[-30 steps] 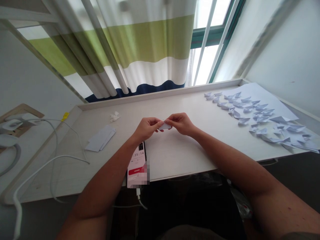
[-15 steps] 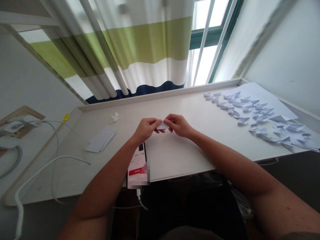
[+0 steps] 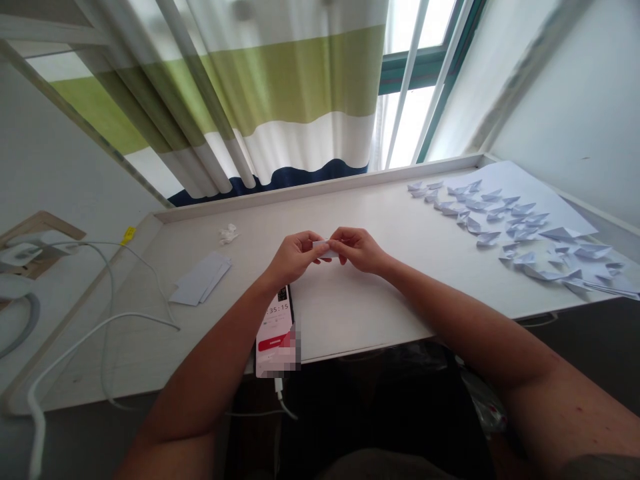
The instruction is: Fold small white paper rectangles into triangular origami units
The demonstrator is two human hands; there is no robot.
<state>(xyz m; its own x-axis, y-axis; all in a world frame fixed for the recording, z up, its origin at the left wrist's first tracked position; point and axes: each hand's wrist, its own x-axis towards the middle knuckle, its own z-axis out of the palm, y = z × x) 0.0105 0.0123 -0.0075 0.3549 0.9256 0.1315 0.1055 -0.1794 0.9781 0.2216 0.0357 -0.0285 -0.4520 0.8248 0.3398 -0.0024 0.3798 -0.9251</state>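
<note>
Both hands meet above the middle of the white table [image 3: 380,293] and pinch one small folded piece of white paper [image 3: 325,247]. My left hand [image 3: 295,257] grips its left end with curled fingers. From the right, my right hand [image 3: 357,248] pinches the other end, thumb and fingers pressed together. The paper is narrow and mostly hidden between the fingertips. A phone [image 3: 274,330] with a lit screen lies under my left wrist at the table's front edge.
Several small folded paper pieces [image 3: 505,223] are spread over a large white sheet [image 3: 520,187] at the right. A stack of white paper slips [image 3: 201,279] lies left, a crumpled scrap [image 3: 229,233] behind it. White cables [image 3: 107,320] loop at the left. Striped curtain [image 3: 280,100] and window behind.
The hands have drawn slightly closer together, and the paper between them looks narrower than a second ago. The view has shifted a little; nothing else on the table moved.
</note>
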